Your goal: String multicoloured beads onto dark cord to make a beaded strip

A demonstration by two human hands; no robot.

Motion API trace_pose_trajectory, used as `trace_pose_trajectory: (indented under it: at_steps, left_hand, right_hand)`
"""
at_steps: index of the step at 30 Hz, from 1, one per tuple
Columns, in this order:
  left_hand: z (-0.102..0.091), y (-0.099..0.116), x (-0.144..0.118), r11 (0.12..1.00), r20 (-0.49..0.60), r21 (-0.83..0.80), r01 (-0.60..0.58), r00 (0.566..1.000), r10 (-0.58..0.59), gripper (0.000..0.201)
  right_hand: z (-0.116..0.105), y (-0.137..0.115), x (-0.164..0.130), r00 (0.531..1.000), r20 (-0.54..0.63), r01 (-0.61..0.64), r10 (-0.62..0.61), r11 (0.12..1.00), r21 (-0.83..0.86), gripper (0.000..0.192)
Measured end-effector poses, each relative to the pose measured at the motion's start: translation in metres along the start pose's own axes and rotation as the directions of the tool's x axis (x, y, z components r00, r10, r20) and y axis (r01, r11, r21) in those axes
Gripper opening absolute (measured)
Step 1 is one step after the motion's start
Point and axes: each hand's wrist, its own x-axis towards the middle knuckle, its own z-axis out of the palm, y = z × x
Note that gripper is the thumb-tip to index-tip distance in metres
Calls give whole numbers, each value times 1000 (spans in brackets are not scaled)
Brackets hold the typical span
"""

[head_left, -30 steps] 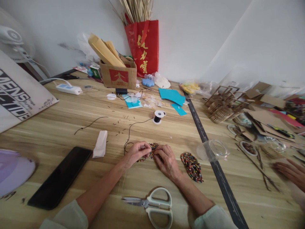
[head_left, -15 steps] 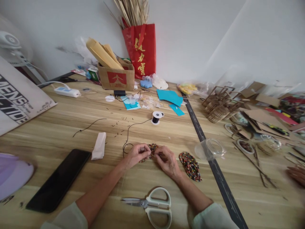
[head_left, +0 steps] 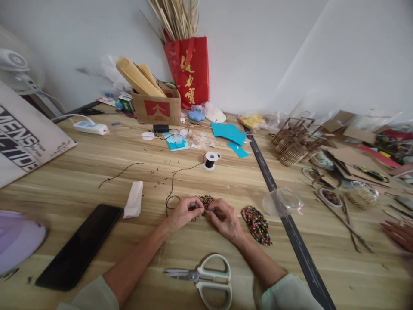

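My left hand [head_left: 186, 211] and my right hand [head_left: 225, 218] meet fingertip to fingertip, both pinched, at the near side of a strand of multicoloured beads [head_left: 205, 199]. What sits in each pinch is too small to make out; the fingers hide part of the beads. From a white spool [head_left: 211, 161], a black cord [head_left: 173, 183] runs down and loops beside my left hand. To the right of my right hand lies a second heap of beads [head_left: 257, 224]. Scissors [head_left: 206, 275] with pale handles rest between my forearms, blades pointing left.
A black phone [head_left: 80, 246] and a folded white paper [head_left: 133, 199] lie on the left. A clear plastic cup [head_left: 280, 201] lies on the right, before sticks and small baskets [head_left: 292, 144]. Another person's hand [head_left: 399, 234] rests at the right edge. Behind stand a cardboard box [head_left: 158, 107] and red bag [head_left: 193, 64].
My hands stay pinched at the beads with hardly any shift. The view has moved slightly, and the other person's hand at the right edge shows a little more.
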Motion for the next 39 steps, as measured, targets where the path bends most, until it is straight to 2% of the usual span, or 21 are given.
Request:
trace_pose_trajectory:
  at_steps: [23, 39]
  left_hand:
    - [0, 0, -1, 1000, -7, 30, -4, 1000, 4, 19]
    - [1, -4, -1, 998, 10, 64, -20, 1000, 19, 14]
  right_hand:
    - [-1, -2, 2, 998, -4, 66, -66, 998, -6, 8]
    - [0, 0, 1, 999, 21, 35, -34, 999, -21, 8]
